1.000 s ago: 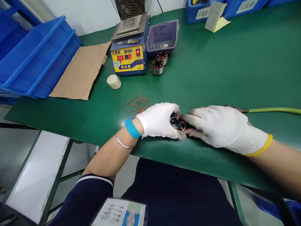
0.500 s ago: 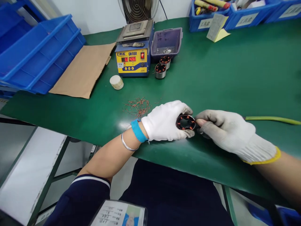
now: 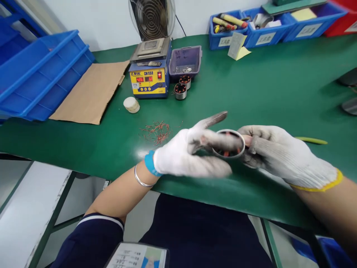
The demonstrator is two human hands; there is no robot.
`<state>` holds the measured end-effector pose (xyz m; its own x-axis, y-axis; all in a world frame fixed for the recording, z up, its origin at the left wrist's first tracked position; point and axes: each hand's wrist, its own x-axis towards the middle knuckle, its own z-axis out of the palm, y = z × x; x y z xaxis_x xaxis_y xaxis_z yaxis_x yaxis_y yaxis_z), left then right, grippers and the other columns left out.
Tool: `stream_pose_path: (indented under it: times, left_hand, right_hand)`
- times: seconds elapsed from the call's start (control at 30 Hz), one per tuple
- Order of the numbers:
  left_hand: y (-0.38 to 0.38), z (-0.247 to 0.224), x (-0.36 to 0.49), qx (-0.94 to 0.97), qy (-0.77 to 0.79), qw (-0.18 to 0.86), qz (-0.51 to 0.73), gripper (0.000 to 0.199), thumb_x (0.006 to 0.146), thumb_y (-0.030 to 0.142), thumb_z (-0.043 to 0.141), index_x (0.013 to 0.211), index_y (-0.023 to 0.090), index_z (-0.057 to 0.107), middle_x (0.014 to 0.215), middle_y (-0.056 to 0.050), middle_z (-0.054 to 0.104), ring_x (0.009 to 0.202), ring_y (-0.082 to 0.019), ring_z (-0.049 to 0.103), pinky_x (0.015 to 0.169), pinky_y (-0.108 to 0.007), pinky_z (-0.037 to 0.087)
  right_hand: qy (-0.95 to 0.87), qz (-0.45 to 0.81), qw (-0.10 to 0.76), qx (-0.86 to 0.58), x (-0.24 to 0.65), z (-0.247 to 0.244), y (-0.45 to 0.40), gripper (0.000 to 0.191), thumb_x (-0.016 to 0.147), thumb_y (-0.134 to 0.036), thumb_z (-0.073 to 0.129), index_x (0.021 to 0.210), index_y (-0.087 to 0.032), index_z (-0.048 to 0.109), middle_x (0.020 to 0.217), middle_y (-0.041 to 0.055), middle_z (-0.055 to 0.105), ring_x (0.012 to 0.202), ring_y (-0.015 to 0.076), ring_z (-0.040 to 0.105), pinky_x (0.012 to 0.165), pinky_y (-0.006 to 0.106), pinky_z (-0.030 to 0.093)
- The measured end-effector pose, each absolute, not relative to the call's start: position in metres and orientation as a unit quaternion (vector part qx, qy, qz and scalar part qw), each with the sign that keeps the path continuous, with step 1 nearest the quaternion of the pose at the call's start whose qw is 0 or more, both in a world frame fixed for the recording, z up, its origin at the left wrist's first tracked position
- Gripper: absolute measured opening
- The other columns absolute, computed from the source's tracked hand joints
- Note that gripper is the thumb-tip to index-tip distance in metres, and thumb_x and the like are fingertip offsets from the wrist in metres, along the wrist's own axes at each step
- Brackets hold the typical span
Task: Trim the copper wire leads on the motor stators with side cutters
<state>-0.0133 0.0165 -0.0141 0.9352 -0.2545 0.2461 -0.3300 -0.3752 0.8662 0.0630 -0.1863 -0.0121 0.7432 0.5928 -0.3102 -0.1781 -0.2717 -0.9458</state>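
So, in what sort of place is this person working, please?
Probably an electrical workshop or factory workstation. A blue and yellow device showing red digits stands on the green bench, with two wire-wound metal parts and loose copper-coloured wire nearby.

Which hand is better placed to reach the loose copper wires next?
Probably the left hand: it is nearer the copper wires and its fingers are spread, while the right hand appears to grip the motor stator at its rim.
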Motion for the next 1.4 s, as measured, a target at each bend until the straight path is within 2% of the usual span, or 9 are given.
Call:
stream_pose_path:
  times: [0.1,0.23,0.43,0.57,0.67,0.77,0.97,1.13,1.4]
  left_hand:
    - [0.009,-0.012,-0.020,0.829,-0.292,0.465,0.108,0.040,0.077,0.052,0.078,0.060,0.022,0.057,0.123,-0.009,0.071,0.103,-0.026,0.071,0.093,-0.046,0.060]
    - [0.005,-0.018,-0.014,0.797,-0.076,0.563,0.206,0.044,0.082,0.047,0.072,0.061,0.021,0.042,0.105,-0.008,0.074,0.088,-0.019,0.072,0.083,-0.037,0.061]
    - [0.017,-0.021,-0.002,0.556,0.048,0.743,-0.369,0.054,0.084,0.070,0.060,0.096,0.017,0.061,0.080,-0.007,0.070,0.059,-0.021,0.071,0.051,-0.031,0.058]
    - [0.012,-0.015,-0.011,0.568,0.022,0.790,-0.230,0.054,0.072,0.039,0.086,0.113,0.020,0.056,0.103,-0.008,0.069,0.077,-0.020,0.074,0.061,-0.029,0.060]
    - [0.009,-0.011,-0.013,0.599,0.004,0.795,-0.100,0.022,0.092,0.037,0.063,0.106,0.020,0.059,0.119,-0.009,0.068,0.111,-0.024,0.070,0.089,-0.043,0.062]
    - [0.010,-0.014,-0.006,0.650,0.055,0.758,0.010,0.035,0.104,0.035,0.031,0.093,0.021,0.060,0.111,-0.008,0.071,0.123,-0.022,0.064,0.100,-0.045,0.058]
    - [0.013,-0.027,0.004,0.732,-0.078,0.658,-0.156,0.023,0.090,0.027,0.060,0.110,0.016,0.066,0.117,-0.008,0.072,0.113,-0.022,0.069,0.101,-0.037,0.056]
    - [0.007,-0.022,-0.010,0.886,-0.106,0.447,-0.065,0.041,0.073,0.044,0.079,0.105,0.019,0.072,0.107,-0.007,0.069,0.096,-0.024,0.068,0.093,-0.040,0.055]
    - [0.005,-0.036,-0.006,0.958,-0.149,0.196,0.150,0.027,0.078,0.048,0.077,0.092,0.025,0.077,0.148,-0.008,0.055,0.139,-0.034,0.044,0.113,-0.052,0.036]
  right_hand:
    - [-0.172,0.344,0.582,-0.717,0.062,-0.008,-0.189,0.065,0.058,-0.079,0.078,0.064,-0.019,0.054,0.048,-0.0035,0.048,0.039,0.0062,0.038,0.036,0.021,0.030]
    - [-0.217,0.294,0.543,-0.756,0.059,-0.007,-0.194,0.065,0.066,-0.082,0.070,0.067,-0.018,0.060,0.048,-0.0013,0.050,0.040,0.0084,0.041,0.036,0.023,0.032]
    - [-0.238,0.203,0.477,-0.822,0.057,-0.013,-0.198,0.066,0.073,-0.086,0.058,0.069,-0.020,0.063,0.050,0.0016,0.055,0.043,0.0117,0.046,0.040,0.026,0.036]
    - [-0.197,0.244,0.503,-0.806,0.059,-0.013,-0.196,0.066,0.065,-0.086,0.065,0.071,-0.020,0.063,0.050,0.0005,0.054,0.042,0.0109,0.044,0.038,0.025,0.034]
    - [-0.143,0.288,0.548,-0.772,0.059,-0.011,-0.190,0.062,0.060,-0.077,0.076,0.072,-0.019,0.061,0.051,-0.0007,0.054,0.042,0.0100,0.046,0.039,0.024,0.036]
    - [-0.146,0.329,0.548,-0.755,0.058,-0.010,-0.184,0.053,0.065,-0.069,0.075,0.071,-0.019,0.059,0.051,-0.0015,0.053,0.040,0.0094,0.044,0.038,0.024,0.034]
    - [-0.301,0.209,0.357,-0.859,0.059,-0.015,-0.184,0.039,0.079,-0.058,0.052,0.065,-0.023,0.062,0.051,0.0018,0.059,0.042,0.0153,0.050,0.042,0.028,0.034]
    - [-0.346,0.137,0.223,-0.901,0.063,-0.019,-0.190,0.038,0.075,-0.056,0.048,0.078,-0.026,0.071,0.072,0.0044,0.072,0.062,0.0237,0.064,0.050,0.031,0.039]
    - [-0.308,0.111,0.076,-0.942,0.062,-0.008,-0.187,0.045,0.081,-0.055,0.036,0.081,-0.025,0.069,0.076,0.0080,0.073,0.065,0.0251,0.062,0.046,0.030,0.031]
